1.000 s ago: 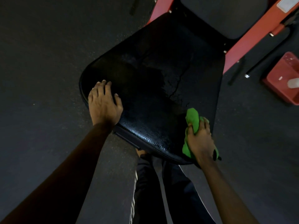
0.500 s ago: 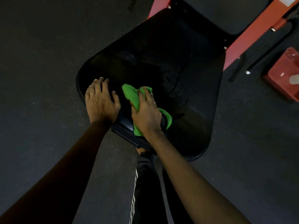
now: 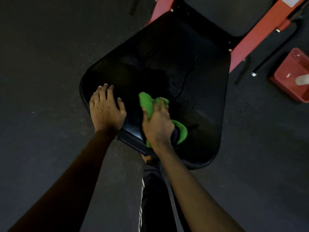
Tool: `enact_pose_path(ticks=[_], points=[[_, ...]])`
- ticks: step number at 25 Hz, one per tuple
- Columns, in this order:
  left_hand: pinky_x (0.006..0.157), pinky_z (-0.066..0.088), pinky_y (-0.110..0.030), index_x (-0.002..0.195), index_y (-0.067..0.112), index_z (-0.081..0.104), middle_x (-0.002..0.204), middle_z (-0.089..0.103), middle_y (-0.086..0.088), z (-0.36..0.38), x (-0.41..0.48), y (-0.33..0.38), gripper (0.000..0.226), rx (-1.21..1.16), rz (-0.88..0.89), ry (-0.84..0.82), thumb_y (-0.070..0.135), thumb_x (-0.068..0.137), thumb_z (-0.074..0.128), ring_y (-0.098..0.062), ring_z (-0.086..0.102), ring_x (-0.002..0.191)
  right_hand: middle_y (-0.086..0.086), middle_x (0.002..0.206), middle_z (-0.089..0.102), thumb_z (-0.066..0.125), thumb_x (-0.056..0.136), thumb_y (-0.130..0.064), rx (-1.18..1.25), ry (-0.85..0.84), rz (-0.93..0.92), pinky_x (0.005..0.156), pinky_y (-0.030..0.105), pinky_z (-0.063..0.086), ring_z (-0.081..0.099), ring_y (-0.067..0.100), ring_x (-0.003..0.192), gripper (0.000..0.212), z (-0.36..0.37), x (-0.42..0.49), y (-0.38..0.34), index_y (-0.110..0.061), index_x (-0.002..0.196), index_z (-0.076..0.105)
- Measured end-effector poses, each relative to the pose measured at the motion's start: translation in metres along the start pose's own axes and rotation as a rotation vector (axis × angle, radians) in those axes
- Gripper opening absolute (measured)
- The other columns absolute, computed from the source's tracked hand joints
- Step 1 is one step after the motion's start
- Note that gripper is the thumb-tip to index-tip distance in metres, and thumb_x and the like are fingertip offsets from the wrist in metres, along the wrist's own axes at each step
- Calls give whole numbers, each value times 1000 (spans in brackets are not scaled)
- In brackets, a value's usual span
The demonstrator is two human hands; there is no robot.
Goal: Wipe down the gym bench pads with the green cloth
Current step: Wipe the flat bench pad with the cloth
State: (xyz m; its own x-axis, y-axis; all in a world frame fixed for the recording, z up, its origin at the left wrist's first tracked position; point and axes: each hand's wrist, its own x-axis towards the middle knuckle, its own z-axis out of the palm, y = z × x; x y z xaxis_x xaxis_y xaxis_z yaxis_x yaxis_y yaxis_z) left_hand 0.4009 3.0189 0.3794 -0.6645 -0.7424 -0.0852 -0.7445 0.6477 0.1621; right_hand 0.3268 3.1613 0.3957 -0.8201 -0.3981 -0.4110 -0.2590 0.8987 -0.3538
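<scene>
Nearest us, one dark trouser leg [image 3: 155,198] with white side stripes, and two bare forearms reaching out over it. We count two hands, one cloth, two pads, one red box.

The left hand [image 3: 107,111] lies flat with fingers straight and spread, resting on the near-left corner of the seat pad [image 3: 192,64], holding nothing. The right hand [image 3: 157,124] is just right of it, fingers curled round the green cloth [image 3: 146,101] and pressing it on the near part of the pad. The cloth sits under that hand. One bunched end sticks out beyond the fingertips on the far side, and another fold shows at the right by the wrist. The hand hides the cloth's middle.

The seat pad is black, glossy and cracked near its centre. Beyond it, a red frame [image 3: 250,37] and the second pad [image 3: 225,14], darker and cut off by the top edge. Far right on the dark floor [image 3: 50,64], a thin black bar [image 3: 270,56] and the red box [image 3: 284,76] with something pale [image 3: 301,80] inside.
</scene>
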Motion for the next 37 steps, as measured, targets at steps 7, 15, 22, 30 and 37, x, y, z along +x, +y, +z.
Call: enact_pose_path(ticks=[7,15,22,30,37], points=[[114,32,-48,141,9,49,148,49,-15,-4,1,1,51,5,-3,-17,33,97,43,-33,40,140,1,158,32,56,94,-38,-7,-64,63,96,45,49,53,34,128,58,-35,-13,113,-20,147,41],[115,31,-47,142,11,49,148,49,-13,-3,-1,5,49,-4,-18,-21,32,97,46,-30,39,142,7,157,36,44,100,-49,-4,28,260,95,47,49,48,33,134,60,-26,-12,83,-14,148,39],[113,33,-51,141,8,49,146,49,-17,-9,3,4,50,-7,-13,-38,30,97,48,-35,40,139,-3,161,30,54,95,-41,-54,-92,38,97,42,49,50,29,133,62,-39,-57,129,-23,151,36],[120,19,-50,150,19,45,155,40,-18,-25,47,-71,61,40,508,-294,48,99,30,-33,29,148,8,165,17,25,98,-66,78,26,197,114,57,31,26,37,148,66,-7,0,9,-40,157,13],[123,15,-45,153,22,41,160,35,-15,-19,50,-83,59,-70,511,-305,44,101,24,-31,24,151,2,166,18,34,102,-54,1,17,251,118,55,27,21,34,150,62,-19,-49,37,-18,154,34]])
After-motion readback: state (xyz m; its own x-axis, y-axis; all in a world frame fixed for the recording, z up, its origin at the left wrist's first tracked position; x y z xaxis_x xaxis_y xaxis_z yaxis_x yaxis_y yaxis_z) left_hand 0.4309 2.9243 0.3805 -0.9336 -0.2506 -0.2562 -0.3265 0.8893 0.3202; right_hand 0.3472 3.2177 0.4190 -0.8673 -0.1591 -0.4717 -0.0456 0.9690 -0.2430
